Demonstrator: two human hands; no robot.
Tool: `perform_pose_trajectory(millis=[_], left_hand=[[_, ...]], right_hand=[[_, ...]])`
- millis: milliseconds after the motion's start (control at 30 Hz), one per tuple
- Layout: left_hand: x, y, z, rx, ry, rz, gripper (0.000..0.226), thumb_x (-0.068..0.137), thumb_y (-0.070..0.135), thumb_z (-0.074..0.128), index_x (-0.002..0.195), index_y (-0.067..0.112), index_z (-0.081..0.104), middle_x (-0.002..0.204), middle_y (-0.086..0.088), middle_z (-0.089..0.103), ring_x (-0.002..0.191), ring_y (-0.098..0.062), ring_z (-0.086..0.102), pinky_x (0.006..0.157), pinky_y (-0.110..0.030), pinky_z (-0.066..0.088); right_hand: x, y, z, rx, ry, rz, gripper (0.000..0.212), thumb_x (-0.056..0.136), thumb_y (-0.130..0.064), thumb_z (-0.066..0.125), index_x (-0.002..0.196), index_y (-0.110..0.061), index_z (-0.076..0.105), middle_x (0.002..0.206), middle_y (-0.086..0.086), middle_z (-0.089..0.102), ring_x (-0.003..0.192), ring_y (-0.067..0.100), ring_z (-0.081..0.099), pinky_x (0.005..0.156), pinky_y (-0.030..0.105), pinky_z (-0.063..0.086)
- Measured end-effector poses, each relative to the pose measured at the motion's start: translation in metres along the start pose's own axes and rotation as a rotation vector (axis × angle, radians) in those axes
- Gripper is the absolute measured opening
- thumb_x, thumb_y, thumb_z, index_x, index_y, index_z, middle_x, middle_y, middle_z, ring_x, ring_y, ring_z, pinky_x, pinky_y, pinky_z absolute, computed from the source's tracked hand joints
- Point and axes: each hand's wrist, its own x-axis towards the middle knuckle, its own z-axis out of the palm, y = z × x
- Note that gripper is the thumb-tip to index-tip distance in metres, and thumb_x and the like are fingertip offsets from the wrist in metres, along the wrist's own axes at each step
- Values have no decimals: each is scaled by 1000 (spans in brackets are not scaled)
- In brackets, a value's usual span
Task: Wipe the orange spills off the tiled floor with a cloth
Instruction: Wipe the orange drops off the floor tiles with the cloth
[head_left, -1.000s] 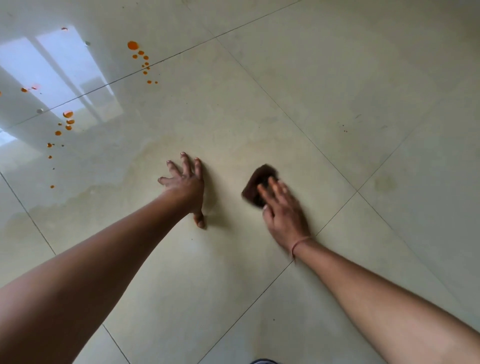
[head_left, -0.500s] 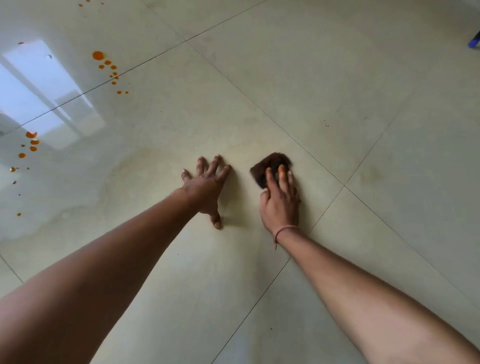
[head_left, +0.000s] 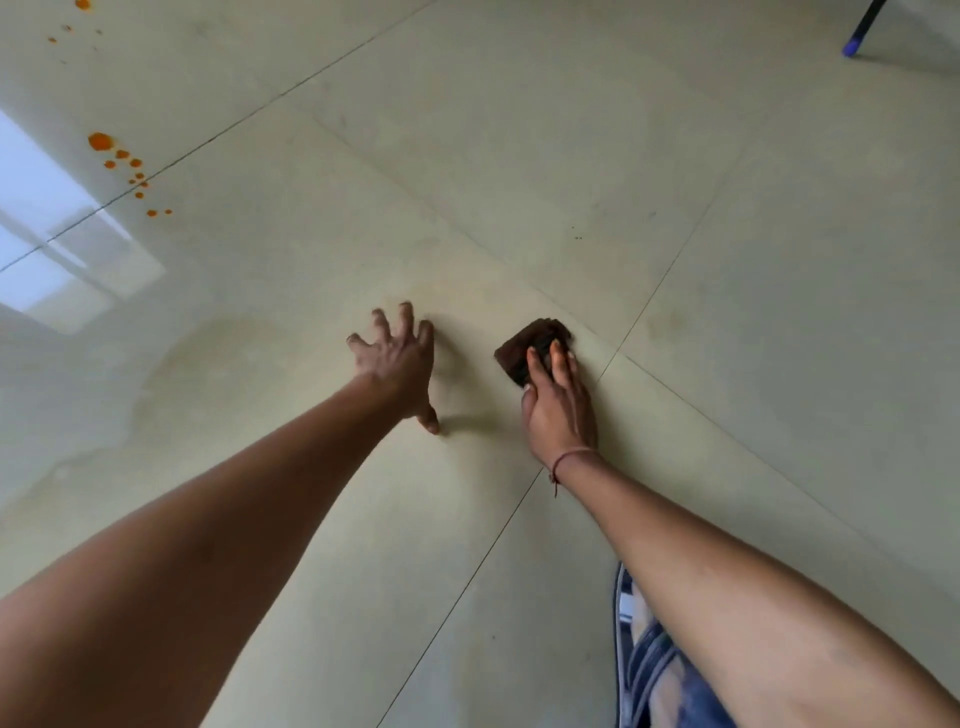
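Observation:
A small dark brown cloth (head_left: 527, 345) lies flat on the pale tiled floor (head_left: 519, 156) near a grout crossing. My right hand (head_left: 558, 405) presses on its near half, fingers stretched over it. My left hand (head_left: 397, 364) is spread on the floor about a hand's width to the left of the cloth, holding nothing. A trail of orange drops (head_left: 122, 161) sits far left on the glossy tile, and a few smaller orange specks (head_left: 67, 26) lie at the top left corner. A faint damp smear (head_left: 171, 364) shows on the tile left of my left hand.
A dark chair or furniture leg with a blue tip (head_left: 854, 41) stands at the top right. A window's bright reflection (head_left: 47, 249) covers the left tiles. Blue patterned clothing (head_left: 660, 670) shows under my right forearm at the bottom.
The cloth and my right hand slid right toward the grout crossing. The view shifted, so the nearer left group of orange drops is out of frame and the blue-tipped leg came in.

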Motion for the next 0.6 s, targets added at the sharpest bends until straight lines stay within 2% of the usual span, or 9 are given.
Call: perform_pose_trajectory(millis=[100, 233, 267, 300, 367, 433, 500, 600], left_hand=[[25, 16, -16, -60, 59, 102, 139, 51, 52, 89, 153, 20, 1, 160, -8, -20, 145, -44, -12, 109, -69, 15], [66, 53, -46, -104, 8, 123, 145, 48, 51, 91, 154, 25, -4, 160, -5, -21, 145, -42, -15, 108, -71, 10], [77, 62, -52, -87, -1, 138, 145, 48, 52, 91, 154, 25, -4, 160, -5, -20, 145, -42, -15, 108, -71, 10], [86, 69, -56, -68, -9, 148, 144, 48, 53, 90, 154, 26, -4, 160, -4, -19, 145, -41, -15, 109, -71, 10], [103, 80, -59, -65, -21, 144, 145, 47, 55, 89, 154, 28, -5, 160, -2, -19, 145, -40, -15, 109, -71, 10], [119, 85, -60, -78, -49, 122, 149, 43, 56, 90, 153, 30, -7, 160, -2, -21, 145, -40, -16, 109, -71, 13], [125, 84, -60, -88, -75, 102, 153, 40, 56, 91, 153, 30, -9, 159, -2, -24, 145, -41, -17, 108, -71, 15], [125, 85, -58, -81, -81, 104, 154, 40, 57, 90, 154, 30, -10, 158, -2, -27, 144, -41, -18, 109, -70, 15]], right_hand=[[32, 8, -5, 43, 43, 54, 50, 94, -20, 43, 144, -21, 36, 157, 9, 20, 144, 28, 15, 112, 45, 28], [-7, 46, -11, -20, 12, -243, 50, 93, -25, 39, 143, -21, 39, 154, 9, 27, 143, 28, 21, 112, 38, 24], [-4, 69, -17, -37, -3, -257, 51, 92, -27, 37, 143, -22, 39, 154, 8, 28, 142, 28, 22, 112, 39, 25], [9, 89, -20, -33, 27, -207, 51, 92, -27, 36, 142, -21, 40, 154, 9, 29, 141, 29, 24, 112, 41, 27], [53, 113, -27, 20, 128, 44, 52, 90, -27, 34, 141, -18, 43, 152, 13, 31, 140, 33, 27, 109, 47, 32], [89, 104, -27, 84, 212, 187, 54, 87, -27, 32, 139, -16, 46, 151, 14, 32, 139, 35, 27, 109, 46, 31], [90, 87, -19, 77, 209, 21, 55, 87, -27, 31, 138, -17, 47, 151, 13, 34, 140, 33, 26, 109, 41, 27], [64, 115, -26, 58, 64, -329, 50, 89, -24, 37, 137, -17, 49, 149, 12, 38, 138, 31, 30, 112, 38, 26]])
